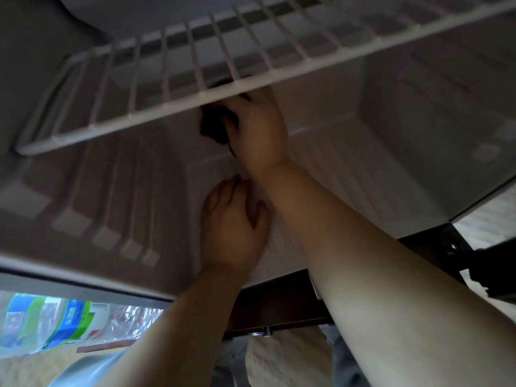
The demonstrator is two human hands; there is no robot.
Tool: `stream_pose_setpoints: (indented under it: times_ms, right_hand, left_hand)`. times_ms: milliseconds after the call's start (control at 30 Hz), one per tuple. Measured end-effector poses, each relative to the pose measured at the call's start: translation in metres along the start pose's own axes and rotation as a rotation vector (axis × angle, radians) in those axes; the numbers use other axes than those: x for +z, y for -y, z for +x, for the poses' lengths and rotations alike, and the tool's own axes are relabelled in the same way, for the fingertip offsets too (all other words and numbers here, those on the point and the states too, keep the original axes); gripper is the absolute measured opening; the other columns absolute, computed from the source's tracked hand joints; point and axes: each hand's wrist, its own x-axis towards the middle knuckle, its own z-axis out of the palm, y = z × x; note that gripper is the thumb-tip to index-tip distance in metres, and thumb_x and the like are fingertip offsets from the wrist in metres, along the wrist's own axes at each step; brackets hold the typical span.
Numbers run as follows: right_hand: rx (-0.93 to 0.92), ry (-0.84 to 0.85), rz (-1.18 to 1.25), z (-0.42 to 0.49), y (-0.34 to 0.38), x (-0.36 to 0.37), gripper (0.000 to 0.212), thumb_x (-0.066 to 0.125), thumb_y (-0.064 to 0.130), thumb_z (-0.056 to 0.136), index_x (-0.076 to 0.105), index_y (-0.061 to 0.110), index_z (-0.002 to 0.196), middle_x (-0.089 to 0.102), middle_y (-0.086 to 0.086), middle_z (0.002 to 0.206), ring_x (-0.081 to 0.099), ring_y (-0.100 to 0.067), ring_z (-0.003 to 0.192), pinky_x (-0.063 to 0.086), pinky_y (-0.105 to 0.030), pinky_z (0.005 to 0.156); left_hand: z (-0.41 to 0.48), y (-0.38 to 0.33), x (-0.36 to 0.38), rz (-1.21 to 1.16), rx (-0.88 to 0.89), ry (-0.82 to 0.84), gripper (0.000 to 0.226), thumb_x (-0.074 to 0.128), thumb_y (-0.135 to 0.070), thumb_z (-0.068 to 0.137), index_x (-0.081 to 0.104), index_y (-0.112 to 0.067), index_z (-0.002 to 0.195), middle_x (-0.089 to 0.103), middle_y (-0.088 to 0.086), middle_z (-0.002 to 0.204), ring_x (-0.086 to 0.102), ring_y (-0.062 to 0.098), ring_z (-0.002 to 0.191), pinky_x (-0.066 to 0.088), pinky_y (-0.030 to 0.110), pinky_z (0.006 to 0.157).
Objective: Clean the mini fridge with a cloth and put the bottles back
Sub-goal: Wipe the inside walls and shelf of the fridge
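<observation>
wiping step in hand. dark cloth [213, 125] is gripped in the right hand [257, 129] at the far wall of the mini fridge [391, 152], just under the wire shelf [195, 79]. left hand [231, 219] is rested on the fridge floor, fingers loosely bent, nothing held. water bottles [42, 322] are outside, near left. next, likely: floor to be wiped before the bottles are returned.

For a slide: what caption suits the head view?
Right hand holds a dark cloth inside the mini fridge, beneath the wire shelf.

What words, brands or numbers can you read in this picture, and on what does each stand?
No text can be read.
Bottle labels: blue, green and white print, too blurred to read.
Fridge walls, wire shelf, cloth: no writing shows.
</observation>
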Motion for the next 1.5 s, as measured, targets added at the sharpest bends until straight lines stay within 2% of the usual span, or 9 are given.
stream_pose_setpoints:
  times_ms: [133, 333, 467, 567, 733, 1033, 1267, 1367, 1500]
  right_hand:
    - [0.108, -0.167, -0.042, 0.003, -0.017, -0.022, 0.032, 0.063, 0.0, 0.068, 0.073, 0.003, 0.099, 0.066, -0.022, 0.102, 0.061, -0.038, 0.098, 0.039, -0.021, 0.085]
    - [0.396, -0.563, -0.124, 0.019, -0.05, -0.072, 0.045, 0.049, -0.002, 0.077, 0.062, -0.002, 0.12, 0.051, -0.025, 0.132, 0.051, -0.035, 0.122, 0.016, 0.002, 0.098]
    - [0.538, -0.154, -0.298, -0.003, -0.055, -0.07, 0.062, 0.048, 0.014, 0.09, 0.029, 0.009, 0.149, 0.025, -0.016, 0.154, 0.029, -0.028, 0.14, 0.021, -0.022, 0.111]
    - [0.73, 0.099, -0.618, -0.016, -0.074, -0.064, 0.059, 0.045, 0.026, 0.097, 0.026, -0.003, 0.146, 0.034, -0.021, 0.146, 0.033, -0.033, 0.133, 0.023, -0.033, 0.109]
    - [0.799, 0.044, -0.566, -0.01, -0.081, -0.067, 0.046, 0.049, 0.025, 0.095, 0.046, 0.001, 0.134, 0.049, -0.017, 0.136, 0.046, -0.03, 0.124, 0.033, -0.031, 0.102]
    - [0.505, -0.413, -0.257, 0.021, -0.039, -0.061, 0.064, 0.041, 0.019, 0.071, 0.057, 0.003, 0.131, 0.052, -0.022, 0.131, 0.05, -0.033, 0.123, 0.029, -0.019, 0.1]
    - [0.563, -0.404, -0.225, 0.018, -0.045, -0.064, 0.045, 0.051, 0.013, 0.072, 0.072, 0.014, 0.111, 0.07, -0.011, 0.109, 0.064, -0.027, 0.102, 0.041, -0.021, 0.083]
    - [0.386, -0.359, -0.072, 0.008, -0.019, -0.045, 0.039, 0.056, 0.007, 0.065, 0.073, 0.009, 0.1, 0.069, -0.014, 0.1, 0.065, -0.029, 0.092, 0.044, -0.022, 0.077]
    - [0.131, -0.089, 0.033, -0.006, 0.019, -0.007, 0.048, 0.056, 0.004, 0.068, 0.068, 0.005, 0.114, 0.064, -0.019, 0.113, 0.061, -0.032, 0.104, 0.044, -0.023, 0.089]
  left_hand:
    - [0.0, -0.002, 0.002, 0.069, -0.005, -0.032, 0.058, 0.038, -0.044, 0.084, 0.06, -0.009, 0.124, 0.058, 0.01, 0.131, 0.05, 0.031, 0.121, 0.038, 0.042, 0.106]
    - [-0.002, -0.004, 0.0, 0.061, -0.015, -0.022, 0.059, 0.033, -0.044, 0.084, 0.059, -0.01, 0.125, 0.056, 0.009, 0.132, 0.048, 0.03, 0.123, 0.037, 0.045, 0.107]
    - [-0.001, -0.004, 0.0, 0.075, -0.013, -0.023, 0.06, 0.033, -0.044, 0.084, 0.058, -0.01, 0.126, 0.056, 0.009, 0.133, 0.047, 0.03, 0.124, 0.035, 0.043, 0.109]
    - [-0.001, -0.004, -0.001, 0.074, -0.01, -0.022, 0.06, 0.033, -0.044, 0.084, 0.058, -0.009, 0.125, 0.056, 0.01, 0.132, 0.047, 0.031, 0.124, 0.035, 0.043, 0.109]
    - [-0.001, -0.006, -0.001, 0.072, -0.007, -0.023, 0.059, 0.032, -0.044, 0.084, 0.058, -0.009, 0.124, 0.056, 0.01, 0.132, 0.047, 0.031, 0.123, 0.036, 0.044, 0.108]
    - [-0.001, -0.008, -0.004, 0.074, -0.021, 0.001, 0.058, 0.034, -0.044, 0.083, 0.058, -0.011, 0.125, 0.056, 0.009, 0.132, 0.048, 0.029, 0.122, 0.037, 0.042, 0.107]
    - [-0.002, -0.009, -0.004, 0.161, -0.107, -0.035, 0.065, 0.034, -0.047, 0.081, 0.055, -0.006, 0.126, 0.048, 0.018, 0.139, 0.042, 0.035, 0.129, 0.029, 0.049, 0.111]
    - [-0.002, -0.01, -0.002, 0.208, -0.133, -0.034, 0.065, 0.034, -0.045, 0.08, 0.054, -0.003, 0.126, 0.048, 0.021, 0.138, 0.042, 0.039, 0.128, 0.025, 0.049, 0.111]
    - [-0.001, -0.008, -0.005, 0.208, -0.149, 0.03, 0.072, 0.027, -0.049, 0.078, 0.055, -0.003, 0.126, 0.052, 0.022, 0.133, 0.044, 0.039, 0.123, 0.029, 0.051, 0.108]
